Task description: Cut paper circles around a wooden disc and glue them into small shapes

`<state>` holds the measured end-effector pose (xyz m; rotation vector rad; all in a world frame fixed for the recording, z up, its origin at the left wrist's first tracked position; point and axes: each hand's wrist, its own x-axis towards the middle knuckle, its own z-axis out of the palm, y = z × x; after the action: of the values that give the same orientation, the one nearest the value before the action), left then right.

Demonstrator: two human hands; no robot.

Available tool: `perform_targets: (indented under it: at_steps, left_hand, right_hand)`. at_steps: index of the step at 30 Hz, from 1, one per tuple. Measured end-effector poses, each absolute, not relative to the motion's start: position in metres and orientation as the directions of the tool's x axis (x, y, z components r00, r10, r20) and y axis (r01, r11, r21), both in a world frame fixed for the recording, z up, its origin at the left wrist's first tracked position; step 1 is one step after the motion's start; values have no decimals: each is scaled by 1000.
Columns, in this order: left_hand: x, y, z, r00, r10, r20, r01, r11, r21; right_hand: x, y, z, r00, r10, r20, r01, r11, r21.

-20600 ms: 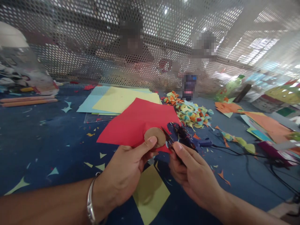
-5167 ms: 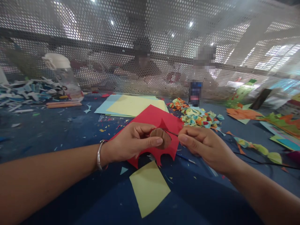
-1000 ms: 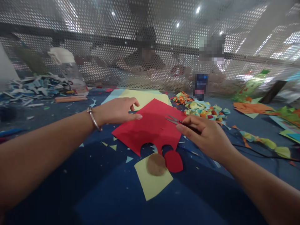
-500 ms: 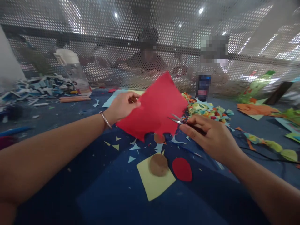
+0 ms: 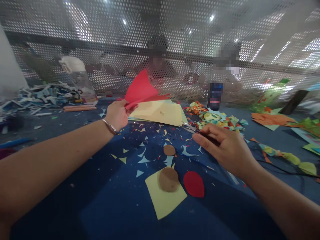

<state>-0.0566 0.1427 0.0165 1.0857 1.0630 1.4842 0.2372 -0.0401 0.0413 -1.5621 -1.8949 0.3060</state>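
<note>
Head view: left hand pinches the red paper, held up by the left end of the yellow sheets; right hand grips the scissors. Red cutout lies just beside the yellow square — probably putting-aside step; next calls for laying the sheet down flat — no creasing.

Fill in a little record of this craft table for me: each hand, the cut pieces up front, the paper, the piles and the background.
Left hand: grips the red paper, bent and held up
Right hand: holds scissors, blades slightly apart
Front: larger brown disc on a yellow piece; red cut-out just right of it
Farther: smaller brown disc, among scraps
Stack: yellow sheets
Piles: white-and-blue bits left, multicoloured pieces right
Background: perforated screen
</note>
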Motion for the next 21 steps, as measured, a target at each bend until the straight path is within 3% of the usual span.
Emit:
perform_targets:
  at_steps: [8, 15, 21]
  left_hand:
    - [-33, 119, 10, -2, 995, -104, -265, 100, 959]
    - [-26, 118, 15, -168, 985, 43, -356, -102, 929]
    - [-30, 122, 15, -244, 964, 108, -371, -196, 908]
  right_hand:
    - [240, -37, 43, -60, 931, 360, 791, 264, -551]
    - [247, -33, 43, -63, 939, 337, 840, 232, -491]
    - [250, -26, 39, -140, 983, 118, 883, 178, -434]
